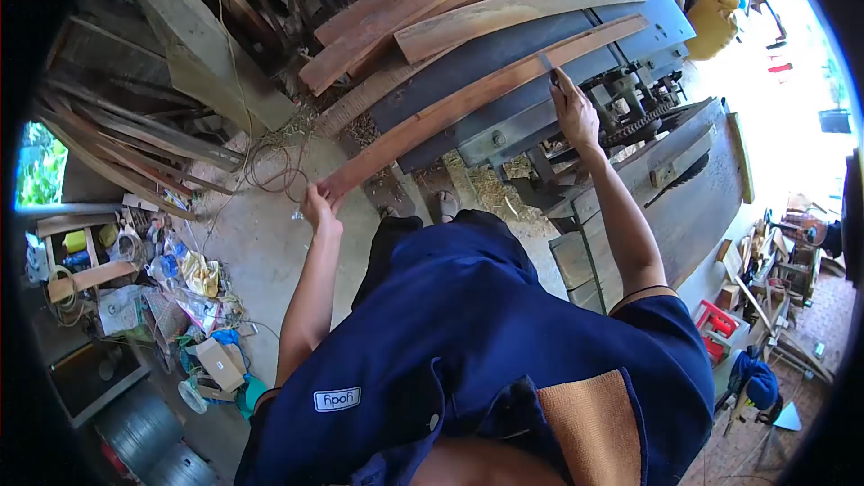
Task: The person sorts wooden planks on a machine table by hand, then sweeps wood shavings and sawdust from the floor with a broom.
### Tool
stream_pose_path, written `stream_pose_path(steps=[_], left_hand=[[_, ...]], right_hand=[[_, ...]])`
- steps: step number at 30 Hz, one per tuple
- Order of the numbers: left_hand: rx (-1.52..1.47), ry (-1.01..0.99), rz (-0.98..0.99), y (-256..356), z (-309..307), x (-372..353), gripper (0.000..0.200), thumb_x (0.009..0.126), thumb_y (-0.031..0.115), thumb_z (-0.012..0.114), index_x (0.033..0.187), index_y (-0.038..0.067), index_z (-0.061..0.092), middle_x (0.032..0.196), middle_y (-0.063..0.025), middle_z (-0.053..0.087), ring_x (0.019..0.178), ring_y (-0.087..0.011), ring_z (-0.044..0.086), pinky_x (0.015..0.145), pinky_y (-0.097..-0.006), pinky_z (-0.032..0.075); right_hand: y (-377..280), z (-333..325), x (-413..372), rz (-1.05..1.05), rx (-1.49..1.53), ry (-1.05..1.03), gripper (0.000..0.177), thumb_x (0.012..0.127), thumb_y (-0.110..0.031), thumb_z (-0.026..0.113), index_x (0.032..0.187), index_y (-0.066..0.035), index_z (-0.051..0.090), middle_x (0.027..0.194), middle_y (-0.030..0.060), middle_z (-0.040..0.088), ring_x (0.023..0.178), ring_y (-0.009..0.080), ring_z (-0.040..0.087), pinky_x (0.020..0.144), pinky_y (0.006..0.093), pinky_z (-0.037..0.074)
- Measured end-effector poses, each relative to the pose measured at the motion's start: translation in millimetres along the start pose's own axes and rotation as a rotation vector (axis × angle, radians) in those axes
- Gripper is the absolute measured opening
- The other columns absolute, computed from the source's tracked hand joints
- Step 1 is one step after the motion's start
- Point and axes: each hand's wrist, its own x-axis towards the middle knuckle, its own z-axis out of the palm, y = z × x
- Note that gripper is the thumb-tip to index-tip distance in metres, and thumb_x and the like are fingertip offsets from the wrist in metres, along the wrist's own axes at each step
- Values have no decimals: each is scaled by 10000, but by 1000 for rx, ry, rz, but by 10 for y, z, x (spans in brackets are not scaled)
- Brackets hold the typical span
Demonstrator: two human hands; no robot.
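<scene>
My left hand (pixel 321 208) is closed round the near end of a long, slightly curved wooden board (pixel 477 101). That board slants up to the right, its far part lying across a blue-grey metal machine table (pixel 526 43). In my right hand (pixel 577 113) is a short tool with a dark handle and a flat metal blade (pixel 545 61); its exact kind cannot be made out. The blade meets the board at its right part, with my fingers wrapped round the handle. Beyond it, more curved boards (pixel 517 13) lie stacked on the machine table.
A chain drive (pixel 639 126) sits exposed by my right forearm. Nearby, a wooden bench (pixel 670 193) carries a toothed blade (pixel 681 178). Long planks (pixel 135 144) lean at the left, above a cluttered shelf. Wood shavings (pixel 504 198) and a loose cable (pixel 274 171) lie on the floor.
</scene>
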Motion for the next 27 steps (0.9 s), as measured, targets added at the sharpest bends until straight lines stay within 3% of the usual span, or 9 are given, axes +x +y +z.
stream_pose_path(steps=[5,9,12,16,18,19,20,22,27], left_hand=[[175,171,-46,98,-564,23,412,1017,408,486,1149,30,584,1151,-156,679,944,-227,686,840,-361,540],[952,129,430,-116,-821,37,753,963,492,558,1548,151,228,1540,-193,310,1258,-299,506,1008,-411,448],[263,-308,-38,362,-347,-475,908,907,455,663,1567,164,113,1595,-191,120,1347,-350,392,1083,-457,372],[183,-439,49,393,93,-692,942,865,392,732,1558,147,143,1550,-181,227,1329,-372,409,1081,-491,370],[887,-320,976,264,202,-579,872,835,300,767,1520,116,260,1447,-179,374,1279,-375,466,1034,-473,421],[880,-319,977,272,244,-543,872,835,300,767,1520,116,260,1447,-179,374,1279,-375,466,1034,-473,421],[934,-359,964,287,258,-510,810,825,262,772,1482,98,329,1385,-179,434,1244,-371,495,1007,-455,440],[988,-403,955,319,290,-487,749,815,224,777,1445,81,398,1322,-179,494,1209,-367,524,979,-437,458],[978,-426,886,418,304,-469,633,769,184,807,1324,43,538,1164,-174,599,1068,-351,608,884,-427,497]], right_hand=[[114,170,118,-152,20,55,407,1015,-348,448,1414,-272,448,1054,200,642,934,429,638,771,513,503],[79,-96,228,-90,-132,-67,391,1017,-336,438,1400,-260,430,1090,202,632,935,453,633,763,533,505],[189,-156,402,-112,-192,-29,399,1003,-333,460,1397,-279,432,1083,186,637,916,452,642,748,538,517],[-4,-48,346,34,-322,-97,339,983,-360,501,1206,-115,572,1060,212,654,912,412,658,697,485,548],[-160,237,153,-79,-417,-95,285,963,-321,518,987,-46,588,937,200,653,760,360,675,548,415,554],[-31,530,-12,-343,-419,-4,256,945,-233,532,1137,-78,598,873,166,633,683,317,663,532,399,543],[-325,522,-240,-469,-199,115,576,888,-150,604,1433,-262,453,780,85,621,609,227,663,475,340,542],[-734,425,-537,-555,-116,-109,606,880,-135,612,1445,-254,428,833,82,607,640,276,662,506,377,559],[-369,338,-215,-250,-126,70,516,914,-174,582,1413,-268,491,869,106,612,684,328,656,570,423,545]])
